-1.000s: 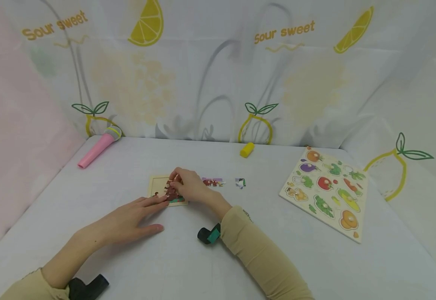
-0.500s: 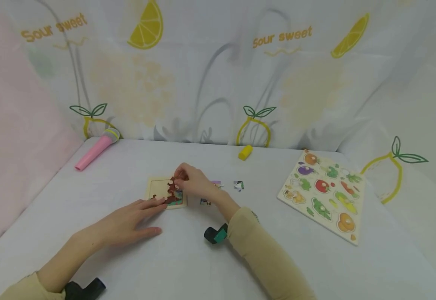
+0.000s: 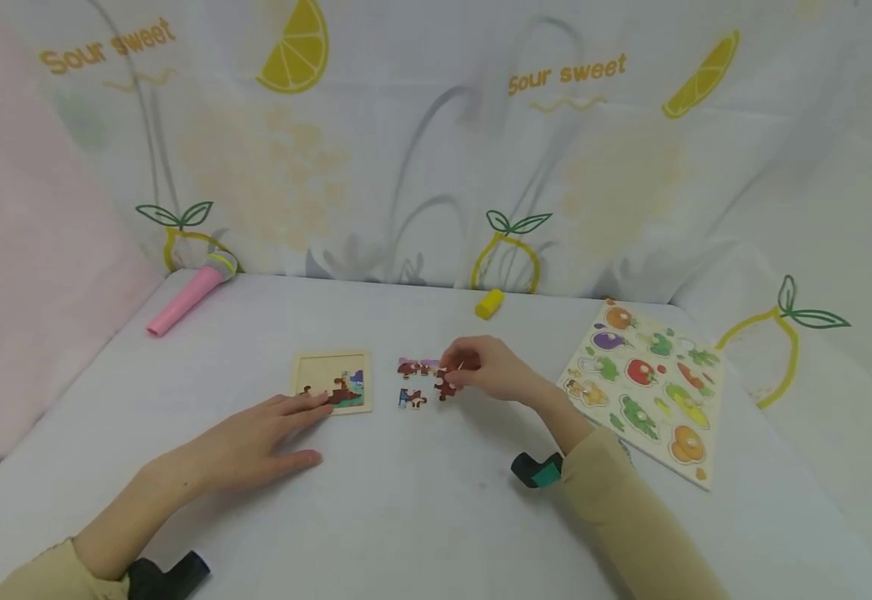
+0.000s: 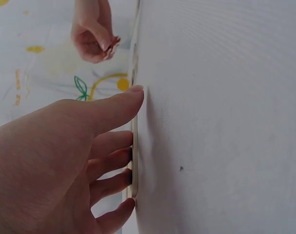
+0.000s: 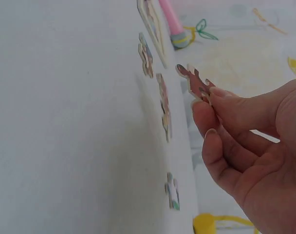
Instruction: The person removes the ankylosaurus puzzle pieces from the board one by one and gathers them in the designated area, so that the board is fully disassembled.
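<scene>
In the head view a small wooden puzzle tray [image 3: 313,370] lies left of the table's middle, with joined brown, green and blue pieces [image 3: 348,390] in its lower right part. My left hand [image 3: 256,442] rests on the tray's lower left side, fingers stretched out. Off to the tray's right, my right hand [image 3: 492,367] pinches a brown puzzle piece [image 3: 445,385] between thumb and fingers. The right wrist view shows that brown puzzle piece [image 5: 194,84] held above the table. Loose puzzle pieces [image 3: 412,399] lie between the tray and my right hand.
A board of vegetable pictures [image 3: 646,387] lies on the right. At the back are a pink toy microphone [image 3: 190,298] and a yellow block [image 3: 489,304]. In the right wrist view another loose piece [image 5: 173,191] lies nearer the yellow block.
My right hand has moved from over the tray to the right, carrying the brown puzzle piece away. The tray's upper area is now uncovered. My left hand has stayed in place.
</scene>
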The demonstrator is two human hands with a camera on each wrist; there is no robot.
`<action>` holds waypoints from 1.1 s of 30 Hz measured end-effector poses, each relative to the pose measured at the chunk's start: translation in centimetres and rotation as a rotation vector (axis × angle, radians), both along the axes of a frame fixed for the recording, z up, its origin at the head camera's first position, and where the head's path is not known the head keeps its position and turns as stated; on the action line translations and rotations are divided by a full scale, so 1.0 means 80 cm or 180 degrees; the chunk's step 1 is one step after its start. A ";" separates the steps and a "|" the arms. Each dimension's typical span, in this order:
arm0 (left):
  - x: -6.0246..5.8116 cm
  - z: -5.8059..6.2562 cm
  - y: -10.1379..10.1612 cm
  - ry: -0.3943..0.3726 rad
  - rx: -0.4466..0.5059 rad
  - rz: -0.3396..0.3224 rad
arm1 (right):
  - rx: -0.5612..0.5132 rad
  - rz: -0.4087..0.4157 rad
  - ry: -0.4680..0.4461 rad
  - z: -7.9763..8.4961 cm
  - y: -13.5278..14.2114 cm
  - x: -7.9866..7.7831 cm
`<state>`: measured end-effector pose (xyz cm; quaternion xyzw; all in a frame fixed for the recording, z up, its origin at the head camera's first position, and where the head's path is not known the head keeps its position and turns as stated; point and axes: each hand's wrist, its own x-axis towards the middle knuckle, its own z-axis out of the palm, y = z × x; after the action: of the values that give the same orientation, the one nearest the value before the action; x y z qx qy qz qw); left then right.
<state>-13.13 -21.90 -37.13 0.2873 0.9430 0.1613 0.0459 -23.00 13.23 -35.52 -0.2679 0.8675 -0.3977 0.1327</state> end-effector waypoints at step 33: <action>-0.001 0.000 0.000 0.0007 -0.0037 -0.0029 | 0.0336 0.0165 0.0143 -0.019 0.014 0.011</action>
<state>-13.22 -21.93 -37.14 0.2915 0.9427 0.1553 0.0473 -22.11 14.36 -37.04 -0.2917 0.8828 -0.3417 0.1373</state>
